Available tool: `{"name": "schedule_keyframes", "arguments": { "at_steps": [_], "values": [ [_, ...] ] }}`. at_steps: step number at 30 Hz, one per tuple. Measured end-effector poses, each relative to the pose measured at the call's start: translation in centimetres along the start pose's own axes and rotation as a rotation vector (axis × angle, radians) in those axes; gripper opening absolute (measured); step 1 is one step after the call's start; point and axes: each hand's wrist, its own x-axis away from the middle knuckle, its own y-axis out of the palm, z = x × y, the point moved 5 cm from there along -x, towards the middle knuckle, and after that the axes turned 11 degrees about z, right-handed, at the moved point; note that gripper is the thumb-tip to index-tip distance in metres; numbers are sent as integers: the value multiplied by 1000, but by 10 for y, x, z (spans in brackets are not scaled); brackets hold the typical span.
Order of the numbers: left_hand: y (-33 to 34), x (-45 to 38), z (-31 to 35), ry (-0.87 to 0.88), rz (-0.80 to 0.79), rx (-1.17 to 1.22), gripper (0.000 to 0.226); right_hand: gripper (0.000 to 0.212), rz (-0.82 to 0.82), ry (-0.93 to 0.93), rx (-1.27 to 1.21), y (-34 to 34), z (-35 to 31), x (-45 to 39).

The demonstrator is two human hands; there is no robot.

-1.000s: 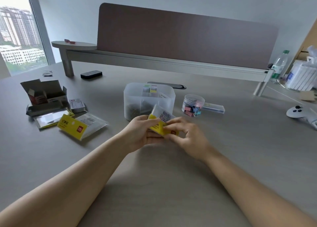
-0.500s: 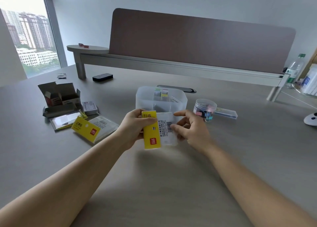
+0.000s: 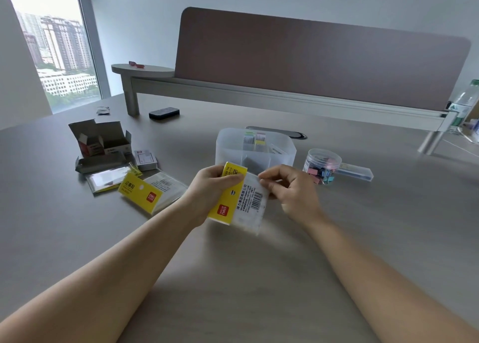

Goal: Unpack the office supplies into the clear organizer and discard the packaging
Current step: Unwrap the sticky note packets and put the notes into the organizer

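— So, what are the hands doing?

— Both are raised over the middle of the table [image 3: 363,239]. The left hand [image 3: 207,189] grips a sticky-note packet [image 3: 239,200] by its yellow header, thumb on the front face and fingers curled behind. The right hand [image 3: 290,187] pinches the clear wrapper's upper right corner between thumb and forefinger, the other fingers curled loosely.

— How is the packet lying?

— Tilted, its barcode side facing the camera, the yellow strip with a red logo on the left and the clear part hanging lower right.

— And the organizer?

— The clear organizer [image 3: 285,150] stands just behind the hands, towards the far edge of the table. Small coloured packs stand upright in its rear compartment; the rest of its contents are too blurred to tell.

— Anything to its right?

— A round clear tub of coloured binder clips [image 3: 322,166], and a slim clear case [image 3: 356,171] touching it on its far side.

— On the left?

— An opened cardboard box [image 3: 101,143] with its flaps up, a small white box [image 3: 145,158] just beside it, a flat clear wrapper [image 3: 108,179] in front, and a second yellow-headed packet [image 3: 147,194] lying flat, nearer the hands.

— Farther back?

— A black remote [image 3: 164,113] by the divider's leg, with a small crumpled wrapper [image 3: 103,110] to its left, near the far left corner. A water bottle [image 3: 464,101] stands at the far right edge.
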Motion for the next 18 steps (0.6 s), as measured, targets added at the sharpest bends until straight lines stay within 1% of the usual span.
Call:
{"name": "schedule_keyframes", "arguments": {
  "at_steps": [5,7,9,11,13,15,18],
  "values": [
    [-5,-2,2,17,25,12,10,34,-15,-7,2,-1,-1,-2],
    [-8,-3,4,26,38,51,8,34,18,-18,-20,-4,-4,-4],
    [-10,-3,7,41,62,79,8,34,37,-35,25,-8,-6,-5],
    [-11,-2,8,58,85,86,8,32,-2,-2,45,-7,-6,-3],
    [-11,-1,8,78,109,82,8,24,-37,45,23,-4,-6,0],
    [-10,-1,9,108,129,77,8,18,-26,63,10,-3,-6,0],
    [-7,0,11,147,146,78,8,23,8,73,52,-1,-5,-2]
  ]
}}
